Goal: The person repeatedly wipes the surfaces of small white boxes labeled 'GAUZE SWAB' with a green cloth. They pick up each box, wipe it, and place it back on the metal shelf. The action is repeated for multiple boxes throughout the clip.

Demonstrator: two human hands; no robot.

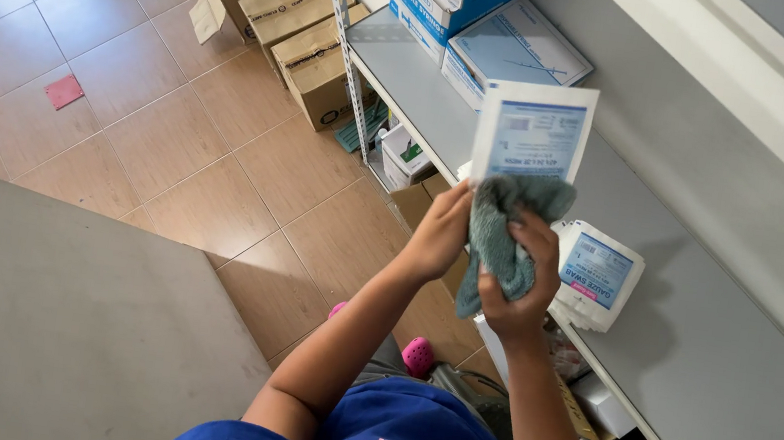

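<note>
My left hand [441, 232] holds a flat white and blue packet [533, 133] upright by its lower edge, above the grey shelf [696, 361]. My right hand [518, 277] grips a grey-green cloth [502, 229] pressed against the bottom of that packet. A white pack of gauze swabs with a blue and pink label [597, 275] lies on the shelf just right of my right hand.
Blue and white boxes [484, 20] are stacked at the far end of the shelf. Brown cardboard boxes [288, 15] stand on the tiled floor beside the rack's metal upright [345, 42]. A grey tabletop [45, 326] fills the lower left. More packs sit on lower shelves.
</note>
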